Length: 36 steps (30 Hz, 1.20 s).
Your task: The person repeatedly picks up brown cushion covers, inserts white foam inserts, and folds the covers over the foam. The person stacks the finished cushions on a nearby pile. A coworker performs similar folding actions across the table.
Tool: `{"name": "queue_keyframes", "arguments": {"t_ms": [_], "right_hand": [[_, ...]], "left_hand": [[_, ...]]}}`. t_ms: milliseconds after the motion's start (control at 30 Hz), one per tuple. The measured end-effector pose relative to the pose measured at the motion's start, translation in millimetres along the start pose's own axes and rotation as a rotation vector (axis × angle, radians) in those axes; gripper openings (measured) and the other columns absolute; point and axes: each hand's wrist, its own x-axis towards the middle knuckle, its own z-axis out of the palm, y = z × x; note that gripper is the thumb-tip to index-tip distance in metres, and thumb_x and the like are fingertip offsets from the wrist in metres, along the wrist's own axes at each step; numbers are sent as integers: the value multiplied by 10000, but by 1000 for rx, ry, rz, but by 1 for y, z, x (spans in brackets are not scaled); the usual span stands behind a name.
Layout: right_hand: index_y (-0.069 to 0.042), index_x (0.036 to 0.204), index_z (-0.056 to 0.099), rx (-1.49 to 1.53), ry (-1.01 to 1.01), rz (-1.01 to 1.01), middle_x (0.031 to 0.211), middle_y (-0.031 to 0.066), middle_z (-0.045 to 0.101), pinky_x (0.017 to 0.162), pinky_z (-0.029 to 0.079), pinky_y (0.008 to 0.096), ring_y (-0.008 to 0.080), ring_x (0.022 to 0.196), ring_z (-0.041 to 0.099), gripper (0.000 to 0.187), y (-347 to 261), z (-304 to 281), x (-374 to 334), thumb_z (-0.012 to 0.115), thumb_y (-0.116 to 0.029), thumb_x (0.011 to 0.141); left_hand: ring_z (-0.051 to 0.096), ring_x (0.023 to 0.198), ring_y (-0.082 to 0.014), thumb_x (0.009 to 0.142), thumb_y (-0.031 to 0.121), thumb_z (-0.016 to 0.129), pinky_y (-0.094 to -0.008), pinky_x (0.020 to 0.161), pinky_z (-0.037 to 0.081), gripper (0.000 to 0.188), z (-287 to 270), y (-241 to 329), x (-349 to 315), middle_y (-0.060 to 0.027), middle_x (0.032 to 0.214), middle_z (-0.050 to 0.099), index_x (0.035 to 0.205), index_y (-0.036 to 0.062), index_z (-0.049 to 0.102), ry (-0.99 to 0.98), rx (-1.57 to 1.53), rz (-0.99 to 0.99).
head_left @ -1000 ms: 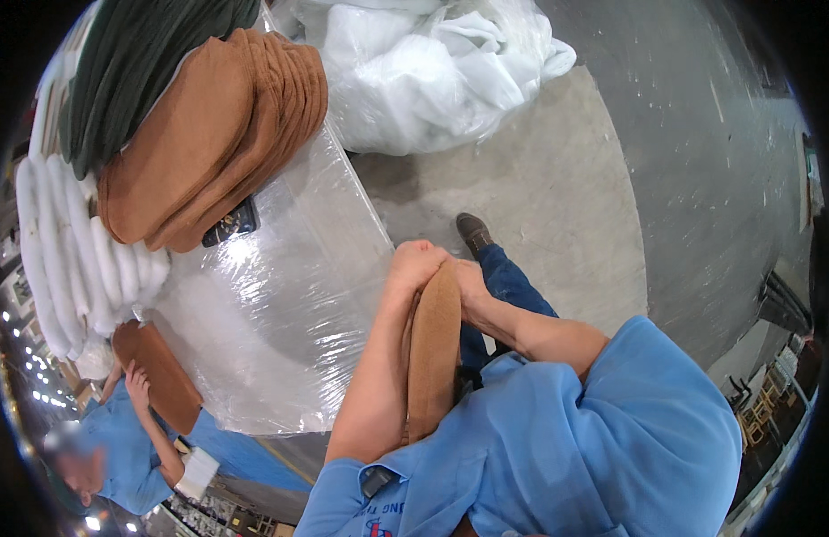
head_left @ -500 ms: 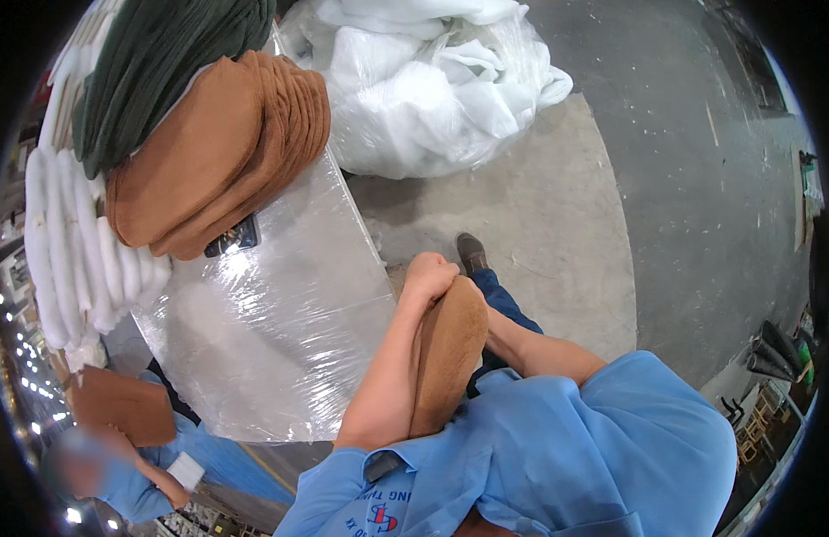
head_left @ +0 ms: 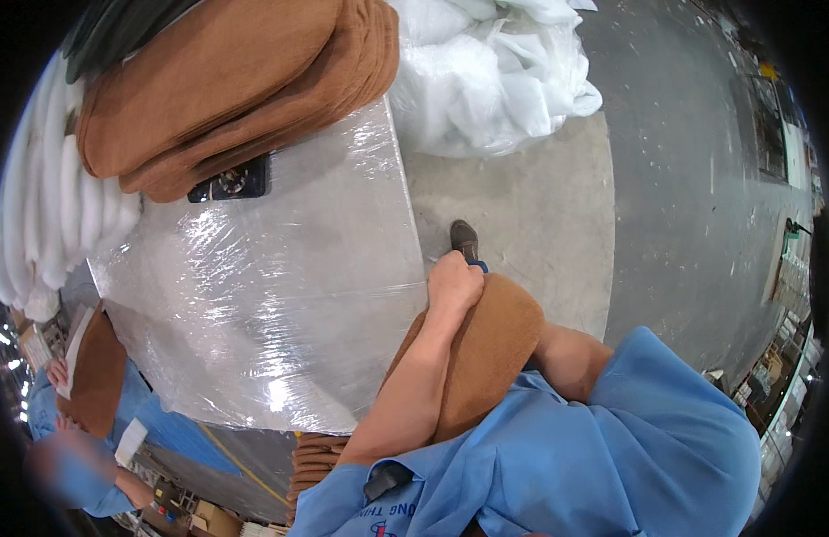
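Observation:
A rounded brown fabric cover (head_left: 490, 358) hangs upright against my front, between my two forearms. My left hand (head_left: 456, 282) is closed in a fist at its top edge, gripping the fabric. My right forearm (head_left: 571, 362) comes in from the right and passes behind the cover, which hides my right hand and its fingers. To the left stands a table (head_left: 316, 251) wrapped in shiny clear film. On its far part lies a stack of similar brown covers (head_left: 217, 80).
A dark flat object (head_left: 231, 182) lies beside the stack. White padded pieces (head_left: 56, 197) stand at the far left, with dark green fabric (head_left: 119, 31) above. Bagged white wadding (head_left: 495, 80) rests on the floor. A co-worker (head_left: 92, 465) at lower left holds a brown cover (head_left: 101, 371).
My view has shifted, bringing the table and stack closer. The cover has turned to show more of its broad face. My right hand has slid out of sight behind it.

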Motion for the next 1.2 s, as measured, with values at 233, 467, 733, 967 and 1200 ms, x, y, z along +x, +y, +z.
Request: {"name": "queue_keyframes", "arguments": {"t_ms": [233,467,733,967,1200], "right_hand": [[-147,1255,671,557,-120,122,1158,96,727,935,542,445,260,1028,699,403,-44,17,-34,382,-378,1097],[-138,1322,643,613,-116,74,1253,86,690,959,544,430,220,1092,675,336,-24,17,-35,507,-331,1083],[-145,1312,633,384,171,239,1246,74,681,970,531,410,204,1116,658,319,-40,25,-51,500,-324,1085],[-137,1251,654,239,107,249,1192,65,688,946,528,400,198,1082,658,299,-29,27,-26,521,-340,1075],[-129,1190,674,354,90,181,1138,56,695,922,524,389,192,1047,657,290,-28,27,-26,542,-356,1066]], "left_hand": [[697,1059,-447,910,333,580,-505,952,524,423,-23,5,3,-299,1046,730,975,-47,754,-270,82,-23],[676,777,-231,953,353,642,-415,683,544,387,-17,2,3,-106,805,710,909,-15,753,-562,-358,-278],[703,799,-297,925,253,613,-430,721,563,304,-5,-15,13,-178,906,742,916,-19,747,-494,-80,-48],[685,1040,-478,916,211,542,-540,932,532,342,-17,9,-9,-289,1070,724,995,-41,759,-330,159,121],[690,1045,-459,928,224,538,-515,933,530,343,-9,-3,-12,-296,1066,724,936,-50,745,-201,206,137]]}}
